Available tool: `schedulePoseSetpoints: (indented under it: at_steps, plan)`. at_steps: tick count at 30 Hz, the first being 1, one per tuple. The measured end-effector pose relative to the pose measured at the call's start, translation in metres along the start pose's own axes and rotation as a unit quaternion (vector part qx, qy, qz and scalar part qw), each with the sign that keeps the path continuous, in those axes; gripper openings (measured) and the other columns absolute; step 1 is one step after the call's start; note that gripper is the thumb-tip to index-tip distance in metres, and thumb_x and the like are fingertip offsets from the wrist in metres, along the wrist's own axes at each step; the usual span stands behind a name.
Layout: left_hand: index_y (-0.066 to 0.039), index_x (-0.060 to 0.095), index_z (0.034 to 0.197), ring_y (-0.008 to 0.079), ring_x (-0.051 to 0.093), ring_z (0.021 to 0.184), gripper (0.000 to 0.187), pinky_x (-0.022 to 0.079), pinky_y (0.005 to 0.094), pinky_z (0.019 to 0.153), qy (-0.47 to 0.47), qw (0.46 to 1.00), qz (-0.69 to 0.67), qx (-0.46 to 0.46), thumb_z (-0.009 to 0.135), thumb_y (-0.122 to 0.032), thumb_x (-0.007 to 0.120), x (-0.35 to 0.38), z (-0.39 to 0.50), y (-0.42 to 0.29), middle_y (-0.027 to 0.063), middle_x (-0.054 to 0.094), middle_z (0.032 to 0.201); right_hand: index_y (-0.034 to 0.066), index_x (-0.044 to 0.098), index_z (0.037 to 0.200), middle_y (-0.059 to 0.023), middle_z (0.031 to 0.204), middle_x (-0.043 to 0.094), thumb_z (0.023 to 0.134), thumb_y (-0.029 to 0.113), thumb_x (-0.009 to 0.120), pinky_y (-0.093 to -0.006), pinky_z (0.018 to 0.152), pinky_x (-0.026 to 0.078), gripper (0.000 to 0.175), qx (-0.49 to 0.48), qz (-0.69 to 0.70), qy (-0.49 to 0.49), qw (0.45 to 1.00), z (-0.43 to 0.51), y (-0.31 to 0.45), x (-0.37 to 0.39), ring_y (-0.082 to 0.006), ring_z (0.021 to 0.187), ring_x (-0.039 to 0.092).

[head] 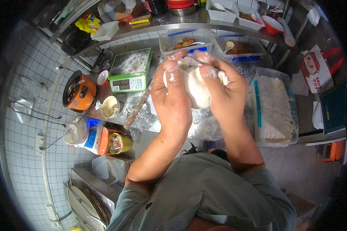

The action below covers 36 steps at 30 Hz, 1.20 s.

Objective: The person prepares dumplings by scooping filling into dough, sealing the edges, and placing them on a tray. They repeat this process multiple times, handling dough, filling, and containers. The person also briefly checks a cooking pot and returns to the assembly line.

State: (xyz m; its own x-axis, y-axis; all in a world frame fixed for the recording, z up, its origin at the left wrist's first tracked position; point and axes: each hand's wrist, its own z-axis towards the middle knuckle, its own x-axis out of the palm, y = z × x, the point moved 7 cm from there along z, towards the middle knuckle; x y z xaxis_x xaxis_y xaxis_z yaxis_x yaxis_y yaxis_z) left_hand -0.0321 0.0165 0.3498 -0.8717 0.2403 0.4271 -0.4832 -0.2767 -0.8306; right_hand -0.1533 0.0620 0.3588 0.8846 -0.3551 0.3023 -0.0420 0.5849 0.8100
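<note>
Both my hands hold one soft white lump of dough (197, 89) above the floured steel worktable (205, 127). My left hand (173, 89) wraps its left side, the thumb pressed along the dough. From the right, my right hand (227, 89) grips it, with its thumb on top and fingers over the far edge. Smears of dough or wet flour coat the fingers. Folded dough shows between the fingertips; the underside is hidden. A wooden rolling pin (137, 109) lies on the table left of my left hand.
A green-framed digital scale (128, 83) dusted with flour stands at the left, near an orange cooker (81, 91). Behind my hands are two plastic tubs of filling (177, 47), (240, 50). A long tub of flour (277, 112) stands at right. A steel shelf (162, 27) overhangs the back.
</note>
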Motion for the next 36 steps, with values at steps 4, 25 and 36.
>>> schedulePoseSetpoints:
  at_steps: [4,25,36]
  plan:
    - [0.004,0.063,0.125,0.0218,0.061,0.113,0.074,0.045,0.0332,0.104,0.015,1.000,-0.006,-0.009,0.110,-0.057,0.024,-0.003,0.000,0.001,0.0143,0.067,0.121,-0.0060,0.066,0.126,-0.0186,0.110,0.075,0.084,0.023,0.085,-0.0316,0.089,0.055,0.054,-0.001,-0.107,0.021,0.994,-0.003,-0.009,0.006,-0.0176,0.098,0.071]
    - [-0.002,0.047,0.144,0.0274,0.060,0.123,0.063,0.046,0.0399,0.106,0.007,0.968,-0.195,-0.161,0.107,-0.053,0.041,-0.025,0.004,0.058,0.0178,0.060,0.135,-0.0046,0.064,0.128,-0.0180,0.133,0.063,0.085,0.000,0.053,-0.0369,0.100,0.050,0.044,0.008,0.003,0.107,0.994,0.007,-0.028,0.023,-0.0258,0.126,0.060]
    - [-0.006,0.050,0.142,0.0331,0.058,0.127,0.074,0.050,0.0518,0.104,0.032,0.828,-0.355,-0.432,0.101,-0.066,0.037,-0.105,-0.038,0.111,0.0175,0.059,0.138,0.0081,0.067,0.087,-0.0134,0.101,0.060,0.076,0.034,0.084,-0.0477,0.073,0.053,0.032,-0.142,-0.461,0.303,0.822,-0.032,-0.083,0.032,-0.0353,0.091,0.064]
